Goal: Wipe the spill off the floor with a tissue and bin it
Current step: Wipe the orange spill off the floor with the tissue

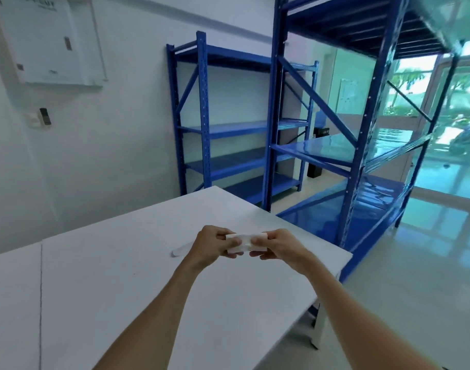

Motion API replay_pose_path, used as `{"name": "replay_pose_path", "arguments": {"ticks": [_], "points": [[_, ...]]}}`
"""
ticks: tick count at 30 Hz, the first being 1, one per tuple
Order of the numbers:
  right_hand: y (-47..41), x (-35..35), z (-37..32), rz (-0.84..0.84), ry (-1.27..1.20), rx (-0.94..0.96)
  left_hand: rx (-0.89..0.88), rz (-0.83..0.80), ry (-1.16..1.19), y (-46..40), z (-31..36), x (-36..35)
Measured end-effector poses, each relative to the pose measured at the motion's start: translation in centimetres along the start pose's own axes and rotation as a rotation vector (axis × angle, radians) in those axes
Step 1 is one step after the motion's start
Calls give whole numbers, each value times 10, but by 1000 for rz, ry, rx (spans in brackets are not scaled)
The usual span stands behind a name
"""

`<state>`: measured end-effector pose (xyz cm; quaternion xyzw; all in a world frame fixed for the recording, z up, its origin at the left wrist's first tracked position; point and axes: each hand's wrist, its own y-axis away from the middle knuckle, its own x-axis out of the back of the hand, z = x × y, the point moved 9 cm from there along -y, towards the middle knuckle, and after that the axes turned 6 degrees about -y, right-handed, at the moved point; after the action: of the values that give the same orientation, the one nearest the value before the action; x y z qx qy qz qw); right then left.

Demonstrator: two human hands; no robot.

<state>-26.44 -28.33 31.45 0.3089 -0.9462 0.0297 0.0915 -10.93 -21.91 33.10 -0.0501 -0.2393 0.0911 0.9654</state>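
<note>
Both hands hold a small white tissue pack [245, 242] above a white table [121, 276]. My left hand [212, 244] grips its left end with fingers curled around it. My right hand [277, 243] pinches its right end. A small flat white strip [181, 249] lies on the table just left of my left hand. No spill and no bin are in view.
Blue metal shelving racks [228, 129] stand behind the table along the wall, and a taller rack [362, 129] stands to the right. Pale glossy floor [415, 276] spreads to the right of the table. Glass doors [455, 116] are at the far right.
</note>
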Motion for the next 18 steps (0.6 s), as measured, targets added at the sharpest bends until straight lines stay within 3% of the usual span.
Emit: {"name": "replay_pose_path", "arguments": {"ticks": [18], "points": [[237, 240, 10, 483, -64, 8, -259, -350, 10, 32, 186, -257]]}}
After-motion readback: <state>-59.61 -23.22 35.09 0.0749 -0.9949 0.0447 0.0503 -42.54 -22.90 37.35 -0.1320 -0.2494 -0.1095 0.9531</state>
